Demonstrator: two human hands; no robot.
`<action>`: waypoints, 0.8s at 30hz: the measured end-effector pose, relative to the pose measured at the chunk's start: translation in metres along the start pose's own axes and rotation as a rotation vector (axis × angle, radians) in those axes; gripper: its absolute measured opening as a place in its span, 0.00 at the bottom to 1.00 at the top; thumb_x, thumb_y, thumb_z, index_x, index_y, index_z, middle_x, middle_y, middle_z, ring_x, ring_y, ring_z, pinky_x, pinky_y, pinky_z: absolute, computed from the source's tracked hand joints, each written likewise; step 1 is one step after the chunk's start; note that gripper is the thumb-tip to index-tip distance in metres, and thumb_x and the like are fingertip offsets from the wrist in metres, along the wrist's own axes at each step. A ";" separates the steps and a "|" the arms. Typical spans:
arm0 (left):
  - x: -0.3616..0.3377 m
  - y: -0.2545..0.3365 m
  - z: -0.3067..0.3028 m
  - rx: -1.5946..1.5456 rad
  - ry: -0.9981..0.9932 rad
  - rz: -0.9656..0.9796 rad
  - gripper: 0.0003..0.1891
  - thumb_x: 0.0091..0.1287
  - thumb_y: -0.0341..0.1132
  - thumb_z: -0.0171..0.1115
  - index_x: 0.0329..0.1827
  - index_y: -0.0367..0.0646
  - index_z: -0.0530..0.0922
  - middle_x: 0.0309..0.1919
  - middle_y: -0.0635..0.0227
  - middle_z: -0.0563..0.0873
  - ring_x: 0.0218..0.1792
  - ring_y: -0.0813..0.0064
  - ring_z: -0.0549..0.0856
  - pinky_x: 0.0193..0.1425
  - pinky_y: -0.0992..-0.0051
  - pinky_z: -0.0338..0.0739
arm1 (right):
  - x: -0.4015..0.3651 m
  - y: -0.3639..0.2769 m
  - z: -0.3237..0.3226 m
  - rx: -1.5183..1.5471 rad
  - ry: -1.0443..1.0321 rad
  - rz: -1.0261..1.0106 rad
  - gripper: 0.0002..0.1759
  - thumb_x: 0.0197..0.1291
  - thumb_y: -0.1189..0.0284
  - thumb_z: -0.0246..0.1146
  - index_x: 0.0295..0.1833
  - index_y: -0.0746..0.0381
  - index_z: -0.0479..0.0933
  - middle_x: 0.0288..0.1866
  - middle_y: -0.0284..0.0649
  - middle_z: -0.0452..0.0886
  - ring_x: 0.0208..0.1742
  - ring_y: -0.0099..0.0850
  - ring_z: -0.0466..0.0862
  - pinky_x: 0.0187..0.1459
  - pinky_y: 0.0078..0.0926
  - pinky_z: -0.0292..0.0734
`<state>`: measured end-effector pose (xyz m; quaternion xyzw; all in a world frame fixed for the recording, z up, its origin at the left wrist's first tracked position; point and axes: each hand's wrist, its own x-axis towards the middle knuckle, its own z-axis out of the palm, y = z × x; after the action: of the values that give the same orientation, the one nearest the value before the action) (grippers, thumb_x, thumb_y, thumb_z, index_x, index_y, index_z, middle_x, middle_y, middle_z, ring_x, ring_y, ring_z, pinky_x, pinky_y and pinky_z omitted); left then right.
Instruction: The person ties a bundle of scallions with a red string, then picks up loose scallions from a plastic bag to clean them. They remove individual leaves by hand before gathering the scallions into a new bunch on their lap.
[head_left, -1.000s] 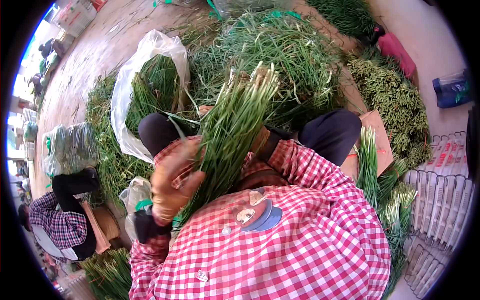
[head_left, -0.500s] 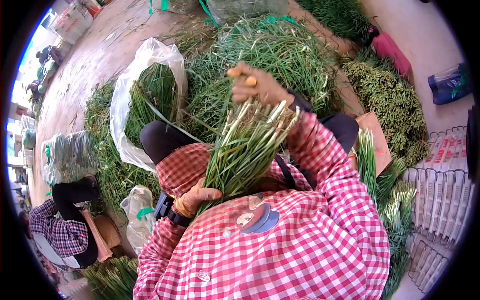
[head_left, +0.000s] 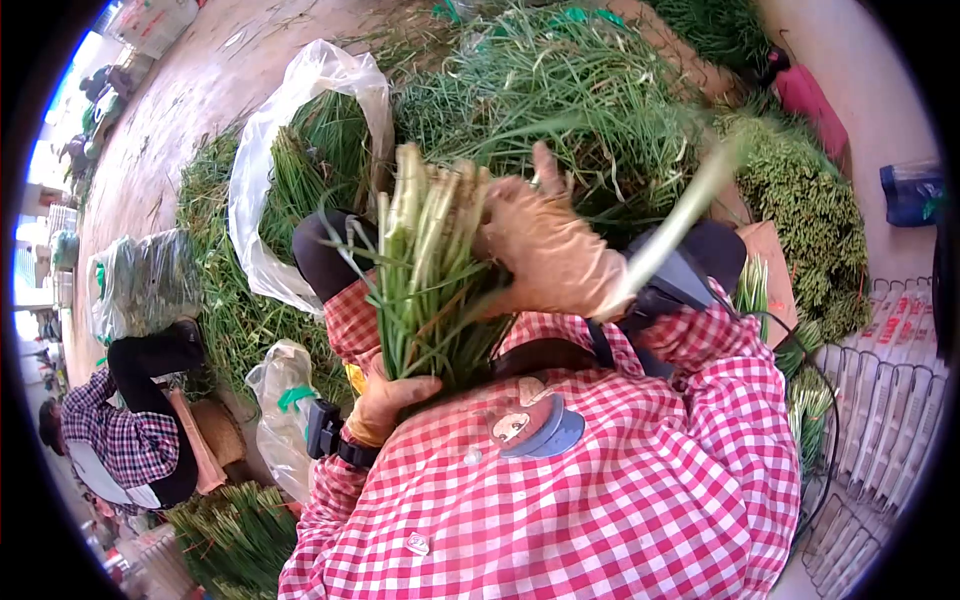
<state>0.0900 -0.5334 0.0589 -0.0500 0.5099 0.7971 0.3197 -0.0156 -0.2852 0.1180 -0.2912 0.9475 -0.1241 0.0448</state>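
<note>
A bundle of green stalks [head_left: 425, 260] stands upright in front of my chest, its pale cut ends at the top. Gloved, my left hand [head_left: 388, 400] is closed around the lower leafy part of it. My right hand [head_left: 550, 245], in a tan glove, lies against the right side of the bundle near the pale ends. Its thumb or a finger points up; the fingertips by the stalks are partly hidden, so their grip is unclear. A blurred pale stalk [head_left: 685, 220] crosses over my right wrist.
Loose greens [head_left: 560, 100] are piled ahead. An open plastic bag [head_left: 245, 190] holding greens stands at the left of my knees. Another person [head_left: 125, 430] sits at the far left. Wire racks [head_left: 885, 410] and tied bundles are on the right.
The bundle has moved left and stands more upright. My right hand has come down from above the stalks to their right side. A blurred stalk now shows near my right wrist.
</note>
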 end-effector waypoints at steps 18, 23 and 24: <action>-0.010 -0.067 -0.052 -0.444 0.059 -0.056 0.35 0.51 0.34 0.63 0.64 0.31 0.66 0.54 0.52 0.79 0.51 0.58 0.81 0.60 0.63 0.75 | 0.034 0.142 0.046 0.512 0.519 0.657 0.17 0.67 0.59 0.55 0.49 0.62 0.76 0.30 0.45 0.83 0.30 0.32 0.85 0.29 0.28 0.79; -0.009 -0.030 -0.007 -0.566 -0.046 -0.015 0.39 0.48 0.32 0.62 0.68 0.33 0.61 0.57 0.46 0.76 0.54 0.51 0.80 0.62 0.57 0.74 | 0.009 0.174 0.051 0.084 -0.044 0.760 0.28 0.64 0.56 0.57 0.55 0.71 0.67 0.37 0.49 0.83 0.37 0.36 0.85 0.28 0.28 0.80; -0.011 -0.029 -0.004 -0.603 -0.011 -0.031 0.41 0.47 0.31 0.62 0.69 0.34 0.59 0.58 0.45 0.75 0.55 0.50 0.79 0.62 0.55 0.73 | 0.004 0.169 0.056 -0.019 -0.194 0.749 0.30 0.63 0.56 0.57 0.57 0.73 0.64 0.38 0.48 0.83 0.38 0.37 0.85 0.28 0.28 0.80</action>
<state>0.1140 -0.5338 0.0389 -0.1465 0.2475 0.9078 0.3054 -0.1017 -0.1643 0.0203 0.0640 0.9808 -0.0621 0.1736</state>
